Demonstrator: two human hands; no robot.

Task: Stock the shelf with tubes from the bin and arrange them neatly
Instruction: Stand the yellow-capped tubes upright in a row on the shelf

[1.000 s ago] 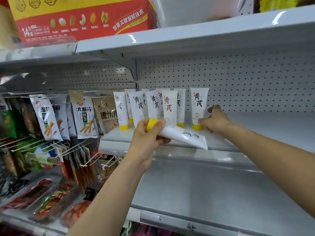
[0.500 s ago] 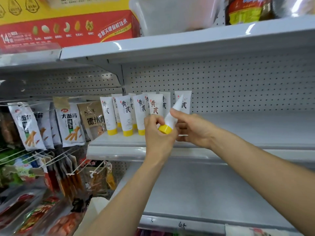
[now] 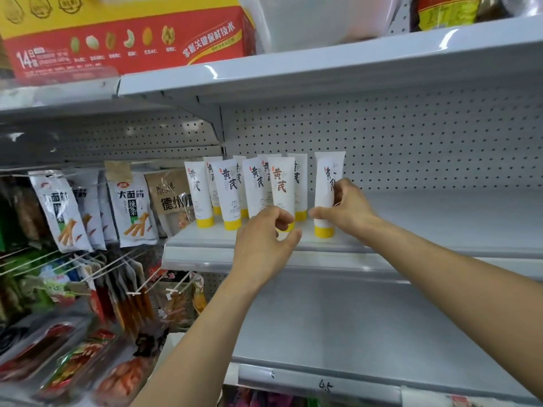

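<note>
Shop shelf (image 3: 426, 227) against pegboard (image 3: 411, 142) | tubes (image 3: 229, 189) stand cap-down, clustered at its left end | your right hand (image 3: 349, 210) grips the rightmost tube (image 3: 324, 183), upright, just apart from the others | your left hand (image 3: 261, 242) curls thumb and forefinger at the front tube (image 3: 282, 186), by its yellow cap (image 3: 290, 227); you cannot tell whether it pinches.

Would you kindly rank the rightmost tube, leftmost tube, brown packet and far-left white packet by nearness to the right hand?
1. Rightmost tube: held by the right hand.
2. Leftmost tube: left end of row.
3. Brown packet: just left of the tubes.
4. Far-left white packet: outermost left.
</note>
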